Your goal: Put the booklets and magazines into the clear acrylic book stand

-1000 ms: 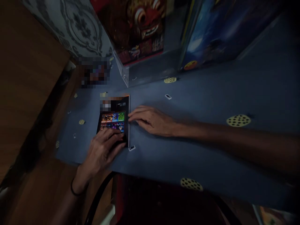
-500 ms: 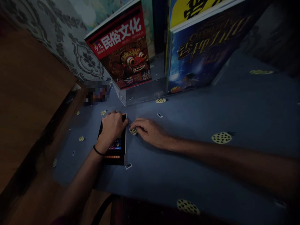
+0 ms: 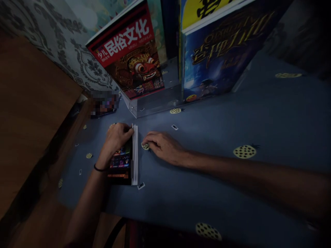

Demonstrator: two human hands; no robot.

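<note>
A thick paperback book (image 3: pixel 120 170) with a black, colourfully printed cover lies on the blue tablecloth, its white page edges facing right. My left hand (image 3: pixel 117 137) is over its upper part, with thumb and fingers closed on the upper right edge of the cover, which stands slightly apart from the pages below. Just right of the book, my right hand (image 3: pixel 165 146) rests on the cloth over a printed pineapple. Its fingers are loosely bent, the thumb a little apart from them, and nothing shows in its grasp.
Behind my hands a clear acrylic stand (image 3: pixel 155 105) holds several upright books, including a red-topped book (image 3: pixel 129 51) and a blue book (image 3: pixel 214 58). A blurred dark object (image 3: pixel 103 105) lies at the back left, near patterned wallpaper. A wooden panel (image 3: pixel 31 103) rises on the left.
My left hand has drawn the cover edge slightly left and up, and more of the white page edges shows. The right hand stays almost still. The view has shifted a little.
</note>
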